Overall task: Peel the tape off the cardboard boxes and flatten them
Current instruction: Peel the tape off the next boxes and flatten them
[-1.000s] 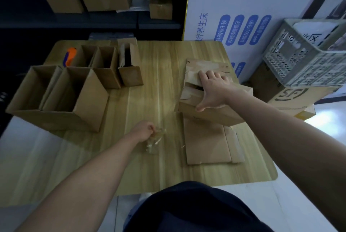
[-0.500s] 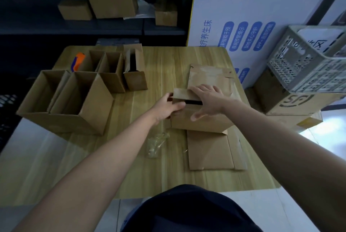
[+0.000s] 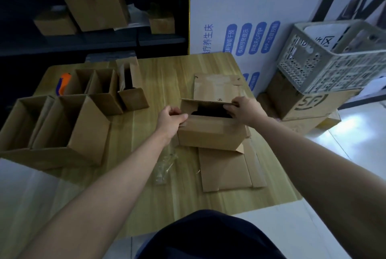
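Both hands have shifted since a moment ago: my left hand (image 3: 171, 120), which was down by the wad of tape a second back, is now up at the box, and my right hand (image 3: 244, 110) has slid from the box top to its far right corner. The top now gapes open, dark inside.

The small brown cardboard box (image 3: 211, 133) sits at the middle of the light wooden table (image 3: 167, 79), directly between my two hands. My left hand is against its left end, with fingers and thumb curled in a pinch on the short side flap. My right hand is at the far right corner, fingers curled over the edge of the long back flap (image 3: 217, 87), which stands tipped away from me.

Just in front of the box, touching its near edge, lies a flattened brown cardboard sheet (image 3: 225, 171). To the left of that sheet, under my left forearm, is a crumpled strip of clear tape (image 3: 165, 167).

Well off to the left stands a cluster of open, empty brown cartons (image 3: 87, 131), with an orange and blue tool (image 3: 63, 82) behind them. Off the table to the right, a grey perforated plastic crate (image 3: 334, 64) rests on more cardboard boxes.
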Demonstrator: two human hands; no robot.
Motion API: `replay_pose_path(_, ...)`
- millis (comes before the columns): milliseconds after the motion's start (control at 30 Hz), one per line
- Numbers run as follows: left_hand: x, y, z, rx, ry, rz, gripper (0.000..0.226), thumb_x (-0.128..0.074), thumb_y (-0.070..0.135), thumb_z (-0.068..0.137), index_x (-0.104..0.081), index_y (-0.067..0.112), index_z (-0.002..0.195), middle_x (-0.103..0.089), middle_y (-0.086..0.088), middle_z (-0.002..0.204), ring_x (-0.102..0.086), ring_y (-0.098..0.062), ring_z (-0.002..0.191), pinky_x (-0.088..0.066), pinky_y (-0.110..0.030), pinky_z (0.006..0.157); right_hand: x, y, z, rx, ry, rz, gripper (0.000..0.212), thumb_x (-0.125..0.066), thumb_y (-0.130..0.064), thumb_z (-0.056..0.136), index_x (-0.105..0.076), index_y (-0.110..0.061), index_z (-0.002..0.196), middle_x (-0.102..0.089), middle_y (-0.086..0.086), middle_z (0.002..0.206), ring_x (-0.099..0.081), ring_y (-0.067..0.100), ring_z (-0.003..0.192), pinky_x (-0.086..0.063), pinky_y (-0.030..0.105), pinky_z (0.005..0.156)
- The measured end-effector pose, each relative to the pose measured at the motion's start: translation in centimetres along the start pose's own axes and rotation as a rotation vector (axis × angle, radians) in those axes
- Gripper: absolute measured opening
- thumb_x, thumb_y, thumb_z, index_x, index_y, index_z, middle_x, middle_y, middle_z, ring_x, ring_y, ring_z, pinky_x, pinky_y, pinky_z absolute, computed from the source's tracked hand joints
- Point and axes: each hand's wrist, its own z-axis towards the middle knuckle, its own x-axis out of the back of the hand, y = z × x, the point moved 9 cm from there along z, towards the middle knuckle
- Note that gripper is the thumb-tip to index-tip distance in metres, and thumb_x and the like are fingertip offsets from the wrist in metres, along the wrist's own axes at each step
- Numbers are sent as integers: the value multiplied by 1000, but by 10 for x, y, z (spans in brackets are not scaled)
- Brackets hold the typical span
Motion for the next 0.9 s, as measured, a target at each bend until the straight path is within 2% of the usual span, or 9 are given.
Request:
replay_pose_path(100,-1,-1,-1,9,-7,7,11,-70,11,82,-59,13,82,-62,1,81,-59,-9,72,-46,-21,66,11,8,2,-96,86,124,41,-67,-55,78,-63,-14,78,-64,0,66,-60,14,57,-50,29,47)
replay_pose_path(167,-3,3,-1,-15,-14,-1,13,-70,15,83,-58,17,88,-61,3,89,-58,-9,81,-44,-21,70,17,10,3,-138,134,189,41,-70,-58,73,-62,-18,74,-65,-3,61,-63,12,55,-55,30,50)
replay_pose_path(267,-8,15,-3,-101,-93,76,29,-70,19,84,-59,24,110,-56,7,111,-55,-9,99,-48,-20,76,18,10,6,-174,141,208,44,-70,-61,71,-62,-18,75,-66,-3,62,-64,13,55,-56,32,51)
replay_pose_path(367,-13,16,-8,-133,-221,207,34,-73,24,81,-60,22,112,-56,4,116,-56,-18,108,-50,-32,92,17,15,4,-216,131,196,48,-69,-62,71,-61,-15,75,-65,1,67,-64,17,58,-57,35,53)
replay_pose_path(433,-17,10,-11,-103,-308,266,40,-77,28,76,-57,23,111,-55,3,119,-54,-19,111,-47,-35,96,18,17,1,-235,150,211,51,-68,-64,70,-59,-14,73,-62,1,65,-61,16,56,-48,29,43)
replay_pose_path(533,-20,2,-9,-43,-365,419,47,-80,32,72,-51,22,108,-51,0,119,-52,-16,107,-45,-26,87,16,14,-2,-245,147,243,49,-68,-63,71,-56,-15,71,-59,-1,64,-57,13,54,-34,22,40)
replay_pose_path(667,-18,-10,-8,-19,-334,658,52,-83,37,67,-49,20,103,-40,3,116,-44,-13,104,-38,-24,87,7,11,-4,-267,83,218,52,-68,-61,74,-58,-11,80,-60,2,71,-57,16,60,-37,25,44)
replay_pose_path(767,-17,-15,-9,-27,-326,681,52,-84,39,65,-51,19,100,-39,3,115,-44,-11,100,-36,-22,83,2,13,-5,-284,65,212,58,-67,-61,75,-60,-7,93,-62,5,78,-59,18,65,-43,28,47)
replay_pose_path(900,-14,-12,-9,-41,-303,685,55,-86,40,60,-54,17,97,-42,2,113,-46,-12,98,-38,-23,80,4,16,-4,-299,97,250,57,-69,-59,74,-60,-7,95,-58,2,74,-55,14,59,-35,24,42)
